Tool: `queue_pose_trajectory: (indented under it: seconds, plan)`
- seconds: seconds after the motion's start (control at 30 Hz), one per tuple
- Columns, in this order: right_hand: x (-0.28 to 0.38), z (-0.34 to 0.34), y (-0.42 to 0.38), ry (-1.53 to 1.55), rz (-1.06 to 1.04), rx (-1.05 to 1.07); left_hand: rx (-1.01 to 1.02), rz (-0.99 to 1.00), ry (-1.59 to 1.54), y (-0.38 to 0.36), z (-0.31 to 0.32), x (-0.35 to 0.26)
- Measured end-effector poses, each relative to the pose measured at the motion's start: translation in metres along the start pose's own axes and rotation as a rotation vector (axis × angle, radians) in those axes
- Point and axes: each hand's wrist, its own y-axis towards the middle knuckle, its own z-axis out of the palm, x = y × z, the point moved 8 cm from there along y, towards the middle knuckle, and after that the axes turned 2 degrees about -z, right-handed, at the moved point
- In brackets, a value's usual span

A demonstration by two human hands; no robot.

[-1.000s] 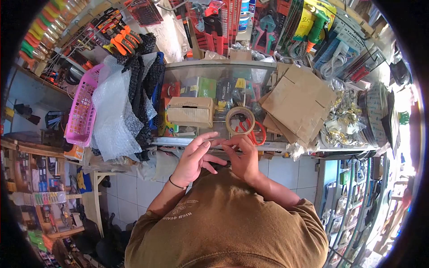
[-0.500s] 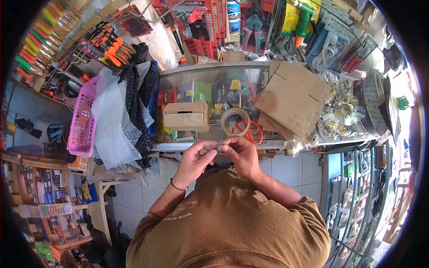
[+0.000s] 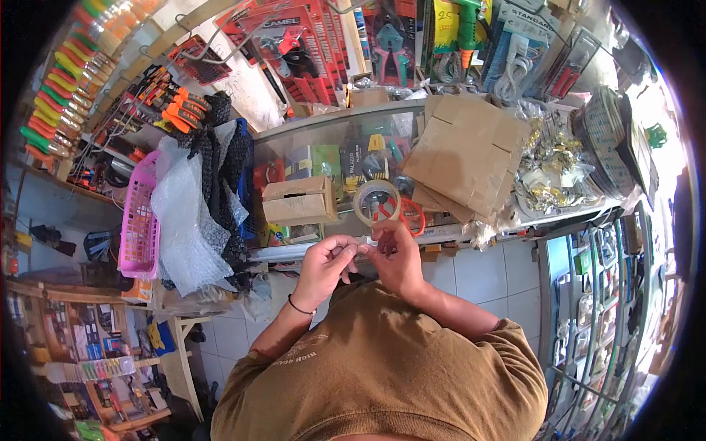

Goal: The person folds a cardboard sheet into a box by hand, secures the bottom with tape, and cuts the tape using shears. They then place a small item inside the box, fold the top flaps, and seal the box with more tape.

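My left hand [image 3: 324,270] and my right hand [image 3: 396,259] meet in front of my chest, at the near edge of the glass counter [image 3: 294,252]. Thumbs and forefingers of both are pinched together, fingertips touching or nearly so. Something small and pale seems to sit between them, too small to name. Just beyond the right hand lies a roll of tape [image 3: 358,203], with red-handled scissors [image 3: 419,217] beside it. A small cardboard box [image 3: 298,203] rests on the glass past my left hand.
Flattened cardboard sheets [image 3: 463,158] lie on the counter's right half, near bagged brass-coloured parts [image 3: 551,165]. Bubble wrap [image 3: 184,220] and a pink basket [image 3: 140,220] are at the left. Packaged tools [image 3: 294,55] hang at the back.
The view has turned and shifted slightly, so the counter things sit a little further left. My right forefinger has lifted slightly; both hands stay pinched together.
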Motion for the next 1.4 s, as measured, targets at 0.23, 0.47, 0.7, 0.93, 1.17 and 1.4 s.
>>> queue_pose_trajectory:
  seconds: [0.23, 0.47, 0.7, 0.93, 1.17, 1.4]
  plan:
    - [-0.012, -0.001, -0.005, -0.035, 0.022, 0.053, -0.106, 0.092, 0.177, 0.003, 0.003, -0.002]
    - [-0.012, -0.015, -0.008, -0.146, -0.126, -0.025, -0.187, -0.011, 0.217, 0.013, 0.014, 0.018]
    - [-0.052, -0.117, -0.039, -0.247, 0.121, -0.555, -0.094, -0.08, 0.182, 0.023, 0.022, 0.037]
    - [-0.106, -0.202, -0.066, -0.397, 0.452, -0.807, -0.036, -0.189, 0.251, 0.017, 0.008, 0.072]
    - [-0.104, -0.197, -0.058, -0.509, 0.379, -0.844, 0.004, -0.134, 0.266, 0.023, 0.012, 0.06]
    - [-0.116, -0.218, -0.065, -0.483, 0.464, -0.923, -0.004, -0.121, 0.25, 0.021, 0.005, 0.064]
